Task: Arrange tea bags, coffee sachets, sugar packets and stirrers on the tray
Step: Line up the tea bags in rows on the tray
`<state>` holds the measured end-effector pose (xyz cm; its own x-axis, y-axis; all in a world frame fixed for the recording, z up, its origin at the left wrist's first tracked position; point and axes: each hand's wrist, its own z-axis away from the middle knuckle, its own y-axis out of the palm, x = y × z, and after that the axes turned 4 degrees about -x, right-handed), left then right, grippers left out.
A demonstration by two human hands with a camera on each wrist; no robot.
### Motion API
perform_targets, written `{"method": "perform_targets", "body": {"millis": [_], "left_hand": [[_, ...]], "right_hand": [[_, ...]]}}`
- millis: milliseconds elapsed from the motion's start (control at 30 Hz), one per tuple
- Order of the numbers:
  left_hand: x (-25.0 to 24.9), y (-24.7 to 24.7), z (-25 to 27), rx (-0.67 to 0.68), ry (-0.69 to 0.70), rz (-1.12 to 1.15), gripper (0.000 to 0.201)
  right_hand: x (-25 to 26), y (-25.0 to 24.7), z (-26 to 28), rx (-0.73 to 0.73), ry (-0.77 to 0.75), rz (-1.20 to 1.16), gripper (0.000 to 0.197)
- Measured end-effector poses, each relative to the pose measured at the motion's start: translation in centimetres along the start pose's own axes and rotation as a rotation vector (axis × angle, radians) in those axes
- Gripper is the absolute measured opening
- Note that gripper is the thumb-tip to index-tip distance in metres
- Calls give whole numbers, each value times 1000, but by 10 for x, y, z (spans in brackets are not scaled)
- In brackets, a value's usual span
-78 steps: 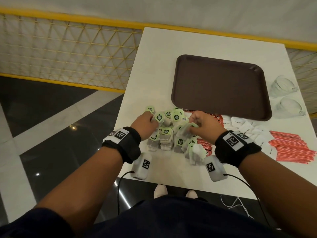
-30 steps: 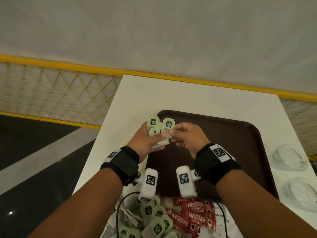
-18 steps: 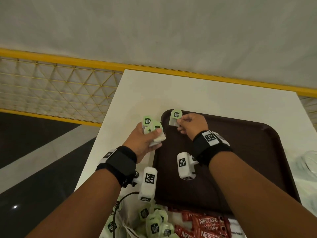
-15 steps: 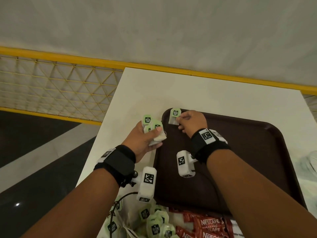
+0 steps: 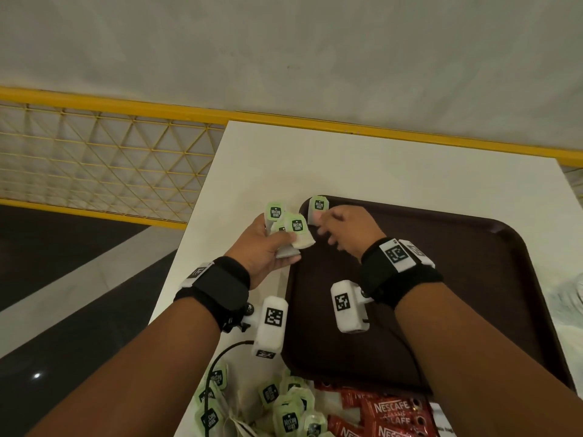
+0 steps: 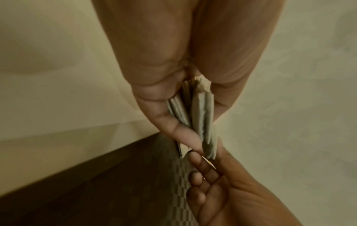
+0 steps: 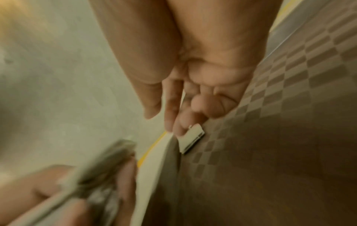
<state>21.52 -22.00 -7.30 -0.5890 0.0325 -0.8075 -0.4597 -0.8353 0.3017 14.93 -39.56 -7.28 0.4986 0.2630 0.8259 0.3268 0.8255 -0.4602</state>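
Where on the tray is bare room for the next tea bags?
Nearly all of the tray is bare, from the single tea bag at its far-left corner rightward. Crowded: the near table edge, with the tea bag pile and coffee sachets.

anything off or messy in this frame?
Nothing damaged or spilled. One tea bag lies in the tray's far left corner under the right hand; the left hand grips a fanned bunch of tea bags. Loose piles sit unsorted.
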Motion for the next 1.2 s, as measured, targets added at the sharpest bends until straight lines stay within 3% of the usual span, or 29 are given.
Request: {"method": "perform_targets", "body": {"millis": [100, 300, 367, 567, 733, 867, 933, 1067, 1200], "left_hand": [[-3, 1, -4, 26, 40, -65, 36], [-3, 1, -8, 15, 61, -24, 34], [-1, -2, -9, -15, 59, 0, 30], [3, -7, -10, -34, 27, 39, 45], [2, -8, -12, -2, -34, 121, 21], [2, -8, -12, -1, -27, 108, 24], [1, -7, -12, -7, -10, 78, 28], [-1, -6, -14, -10, 28, 5, 41], [-4, -5, -14, 14, 47, -7, 41]], "right_hand": [[1, 4, 10, 149, 27, -112, 21], [-6, 8, 3, -51, 110, -343, 7], [-9, 8, -2, -124, 137, -297, 6], [-14, 18, -14, -252, 150, -73, 12], [-12, 22, -15, -296, 134, 53, 16], [-9, 16, -10, -310, 95, 70, 26], [-4, 13, -4, -239, 40, -5, 29], [3, 14, 10, 69, 26, -120, 24], [3, 15, 14, 69, 44, -211, 22]]}}
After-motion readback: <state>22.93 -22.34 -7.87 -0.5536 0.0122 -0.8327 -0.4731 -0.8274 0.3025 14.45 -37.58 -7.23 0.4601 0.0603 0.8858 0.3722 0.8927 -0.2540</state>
